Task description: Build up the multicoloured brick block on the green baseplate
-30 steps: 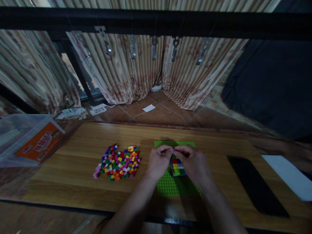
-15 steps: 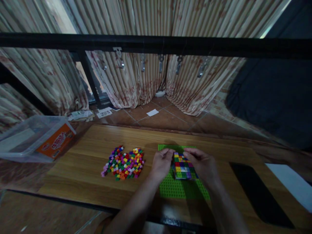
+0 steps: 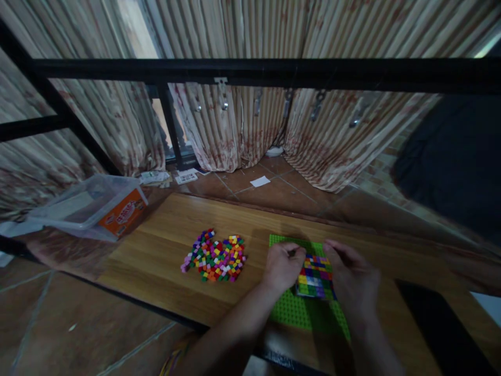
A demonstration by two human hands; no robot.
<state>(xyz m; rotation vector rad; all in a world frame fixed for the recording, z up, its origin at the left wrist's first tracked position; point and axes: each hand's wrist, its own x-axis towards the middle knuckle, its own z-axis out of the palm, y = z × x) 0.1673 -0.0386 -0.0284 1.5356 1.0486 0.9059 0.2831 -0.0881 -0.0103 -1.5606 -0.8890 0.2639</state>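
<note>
A flat block of small coloured toy bricks (image 3: 314, 282), made of rows in many colours, is over a green studded baseplate (image 3: 291, 312). My left hand (image 3: 285, 266) is closed at the block's upper left corner, thumb and fingers pinched together. Whatever lies between those fingertips is hidden. Along the block's right side, my right hand (image 3: 354, 277) holds the edge, its thumb near the upper right corner and its fingers partly hidden. To the left, a loose pile of small coloured bricks (image 3: 215, 257) lies on the wooden table (image 3: 156, 261).
A clear plastic bin (image 3: 90, 206) with an orange label stands beyond the table's left end. On the right lie a black flat slab (image 3: 434, 324) and a white sheet (image 3: 487, 308). A dark horizontal bar (image 3: 250, 70) crosses in front of striped curtains (image 3: 250, 130).
The view has swung left, so everything sits further right. My right hand has shifted from the block's top edge to its right side. My left hand remains at the upper left corner.
</note>
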